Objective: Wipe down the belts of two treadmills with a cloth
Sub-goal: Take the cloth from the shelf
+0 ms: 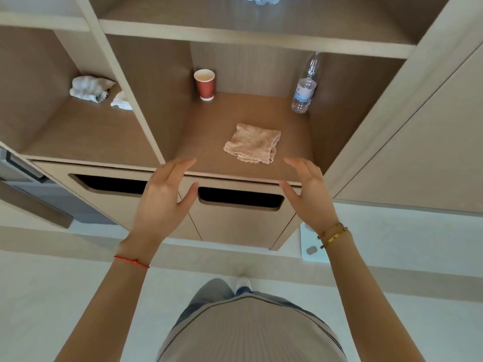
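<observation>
A folded beige cloth (252, 143) lies flat on the wooden shelf (209, 121) of an open cabinet cubby, near its front edge. My left hand (163, 197) hovers in front of the shelf edge, below and left of the cloth, fingers straight and holding nothing. My right hand (308, 192) is raised at the cloth's lower right, fingers relaxed and empty. Neither hand touches the cloth. No treadmill is in view.
A red paper cup (205, 84) stands at the cubby's back left and a clear water bottle (305, 84) at its back right. Crumpled white tissues (90, 88) lie in the left cubby. Two cabinet doors with cut-out handles (240, 198) sit below the shelf.
</observation>
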